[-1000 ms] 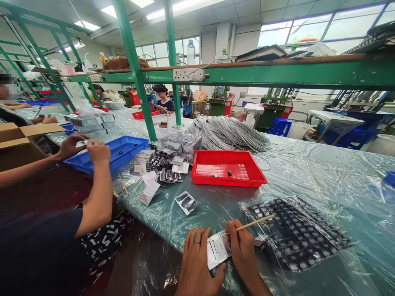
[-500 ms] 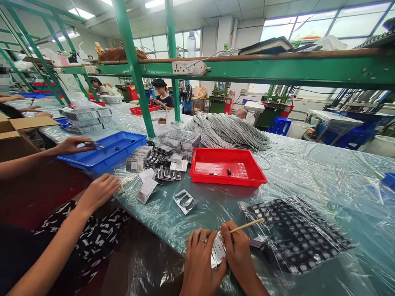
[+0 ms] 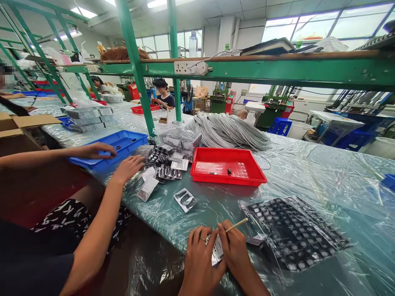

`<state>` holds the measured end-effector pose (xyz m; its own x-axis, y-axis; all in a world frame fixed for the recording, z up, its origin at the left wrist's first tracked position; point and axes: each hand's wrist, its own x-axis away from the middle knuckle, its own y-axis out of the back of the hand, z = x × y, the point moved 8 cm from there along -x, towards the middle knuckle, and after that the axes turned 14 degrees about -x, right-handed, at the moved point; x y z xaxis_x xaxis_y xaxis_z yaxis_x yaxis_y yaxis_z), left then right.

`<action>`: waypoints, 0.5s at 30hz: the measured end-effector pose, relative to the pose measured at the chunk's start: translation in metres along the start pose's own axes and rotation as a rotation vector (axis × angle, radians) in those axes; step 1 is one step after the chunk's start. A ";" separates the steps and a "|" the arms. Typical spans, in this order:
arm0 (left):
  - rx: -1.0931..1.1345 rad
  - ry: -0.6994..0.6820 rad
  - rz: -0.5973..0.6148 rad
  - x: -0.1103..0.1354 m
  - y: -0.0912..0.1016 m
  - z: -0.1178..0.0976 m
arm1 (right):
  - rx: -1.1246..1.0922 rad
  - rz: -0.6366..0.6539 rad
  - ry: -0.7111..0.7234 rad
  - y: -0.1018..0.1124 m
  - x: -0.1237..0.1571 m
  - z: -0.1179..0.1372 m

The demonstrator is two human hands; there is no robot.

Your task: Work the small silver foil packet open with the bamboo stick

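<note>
My left hand (image 3: 199, 259) and my right hand (image 3: 234, 250) meet at the near table edge, both closed on a small silvery blister card (image 3: 217, 251) held between them. My right hand also pinches a thin wooden stick (image 3: 237, 225) that points up and to the right. Just right of my hands lies a clear bag of small black parts (image 3: 296, 232). A loose blister piece (image 3: 185, 200) rests on the table ahead of me.
A red tray (image 3: 226, 166) holds a couple of small parts. A co-worker on my left reaches one hand (image 3: 128, 167) to a pile of packets (image 3: 166, 162) and the other into a blue tray (image 3: 114, 149). A grey cable bundle (image 3: 228, 133) lies behind; green frame posts (image 3: 137, 70) stand there.
My hands have closed together on the blister card and tilted it on edge. The co-worker's near hand moved from the blue tray down and then forward to the packet pile.
</note>
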<state>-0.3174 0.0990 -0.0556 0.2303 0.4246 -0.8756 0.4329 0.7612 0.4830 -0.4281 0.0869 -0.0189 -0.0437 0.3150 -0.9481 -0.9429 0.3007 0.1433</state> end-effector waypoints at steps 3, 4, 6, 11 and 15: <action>0.006 0.034 -0.046 -0.001 0.003 0.001 | -0.004 -0.011 -0.032 0.007 0.003 0.002; 0.005 0.035 -0.046 -0.002 0.002 0.000 | -0.006 -0.001 -0.036 0.008 0.005 0.003; 0.018 0.047 -0.047 -0.001 0.001 0.001 | -0.006 0.033 -0.029 0.010 0.010 0.005; 0.021 0.060 -0.064 0.002 -0.004 0.002 | 0.029 0.073 0.013 0.015 0.021 0.008; 0.004 0.082 -0.095 0.004 -0.004 0.003 | 0.062 0.041 0.033 0.022 0.024 0.011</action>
<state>-0.3153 0.0958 -0.0613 0.1159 0.3892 -0.9138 0.4528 0.7982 0.3974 -0.4466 0.1110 -0.0355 -0.0935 0.2987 -0.9498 -0.9179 0.3436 0.1984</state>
